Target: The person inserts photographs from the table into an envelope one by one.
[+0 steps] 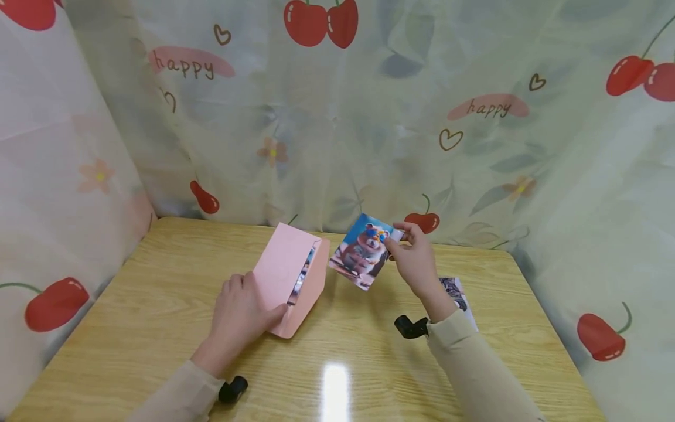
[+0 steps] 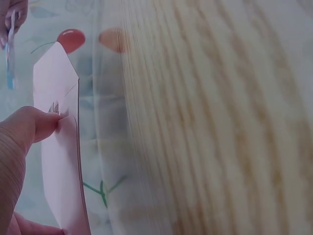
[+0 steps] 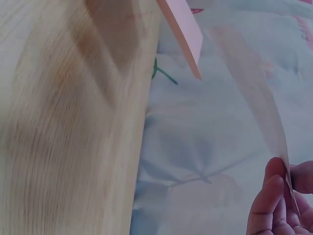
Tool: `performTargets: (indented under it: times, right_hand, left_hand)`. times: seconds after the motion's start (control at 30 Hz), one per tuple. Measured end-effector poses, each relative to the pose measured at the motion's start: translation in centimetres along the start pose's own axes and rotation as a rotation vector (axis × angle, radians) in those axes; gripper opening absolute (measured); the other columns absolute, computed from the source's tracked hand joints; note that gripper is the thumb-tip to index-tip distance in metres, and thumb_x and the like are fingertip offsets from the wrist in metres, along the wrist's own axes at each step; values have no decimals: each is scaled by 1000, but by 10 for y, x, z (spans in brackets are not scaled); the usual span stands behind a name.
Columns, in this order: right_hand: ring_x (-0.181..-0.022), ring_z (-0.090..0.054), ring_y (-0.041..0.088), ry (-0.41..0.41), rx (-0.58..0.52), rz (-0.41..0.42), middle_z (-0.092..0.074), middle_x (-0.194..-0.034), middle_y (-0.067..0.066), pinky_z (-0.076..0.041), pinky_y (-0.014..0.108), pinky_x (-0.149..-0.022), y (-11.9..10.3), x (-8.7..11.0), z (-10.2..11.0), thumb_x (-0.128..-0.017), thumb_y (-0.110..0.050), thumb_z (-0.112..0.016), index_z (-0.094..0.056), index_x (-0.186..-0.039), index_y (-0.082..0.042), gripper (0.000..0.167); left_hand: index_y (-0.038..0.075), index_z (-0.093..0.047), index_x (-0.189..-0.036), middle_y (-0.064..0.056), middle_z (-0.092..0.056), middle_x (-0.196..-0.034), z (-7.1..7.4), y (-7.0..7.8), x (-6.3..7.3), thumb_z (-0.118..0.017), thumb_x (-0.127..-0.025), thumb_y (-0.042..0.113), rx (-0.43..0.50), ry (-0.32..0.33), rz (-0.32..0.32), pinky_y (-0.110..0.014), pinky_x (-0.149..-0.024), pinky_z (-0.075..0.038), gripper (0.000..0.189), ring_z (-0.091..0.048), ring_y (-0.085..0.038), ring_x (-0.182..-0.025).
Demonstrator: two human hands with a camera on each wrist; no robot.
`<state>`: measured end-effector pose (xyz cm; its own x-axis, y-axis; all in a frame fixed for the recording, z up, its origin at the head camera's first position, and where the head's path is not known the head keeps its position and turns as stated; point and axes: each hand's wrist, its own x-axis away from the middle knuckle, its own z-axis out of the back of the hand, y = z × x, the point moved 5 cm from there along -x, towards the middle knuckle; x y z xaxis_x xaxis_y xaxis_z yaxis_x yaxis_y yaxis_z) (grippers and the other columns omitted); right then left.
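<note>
My left hand (image 1: pixel 237 310) grips a pink envelope (image 1: pixel 279 264) by its lower part, the thumb pressing near the opening. The envelope's flap (image 1: pixel 318 272) is folded out to the right, and a strip of a printed card (image 1: pixel 302 278) shows inside. In the left wrist view, the envelope (image 2: pixel 61 161) stands tilted between thumb and fingers. To its right, my right hand (image 1: pixel 416 261) pinches a photo card (image 1: pixel 358 255) by its right edge, thumb in front. The card shows a furry animal in blue sunglasses. Seen from the right wrist, this card (image 3: pixel 254 88) appears nearly edge-on.
Another printed card (image 1: pixel 457 293) lies on the wooden table (image 1: pixel 337 328), partly hidden by my right wrist. A curtain (image 1: pixel 327 117) with cherries and the word "happy" hangs behind and at both sides. Black devices (image 1: pixel 411 327) are on both wrists.
</note>
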<state>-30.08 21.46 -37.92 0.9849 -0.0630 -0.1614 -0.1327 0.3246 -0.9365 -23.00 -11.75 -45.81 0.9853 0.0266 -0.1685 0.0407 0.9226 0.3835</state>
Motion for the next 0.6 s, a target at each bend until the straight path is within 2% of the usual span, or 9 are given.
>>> performTargets:
  times: [0.13, 0.37, 0.6]
  right_hand:
    - [-74, -66, 21, 16, -39, 19, -53, -100, 15, -54, 31, -65, 1, 1, -13, -91, -17, -67, -52, -129, -9, 41]
    - [-72, -67, 24, 9, -35, 15, -54, -98, 16, -56, 34, -65, 5, 2, -38, -90, -13, -67, -52, -127, -4, 41]
    - [-70, -67, 25, 24, -3, 3, -53, -97, 16, -56, 32, -61, 7, 3, -48, -90, -11, -66, -54, -124, -4, 37]
  left_hand:
    - [-11, -45, -121, -25, -49, -106, -1, 3, 0, -74, -67, 64, -9, 1, -12, -51, -83, -41, 97, -46, -39, -98]
    - [-11, -44, -123, -25, -48, -108, 0, 6, 1, -74, -66, 66, -20, -16, 2, -52, -85, -41, 100, -45, -39, -100]
    - [-11, -42, -125, -25, -48, -109, 1, 5, 2, -74, -66, 65, -22, -1, -5, -52, -84, -41, 101, -46, -39, -99]
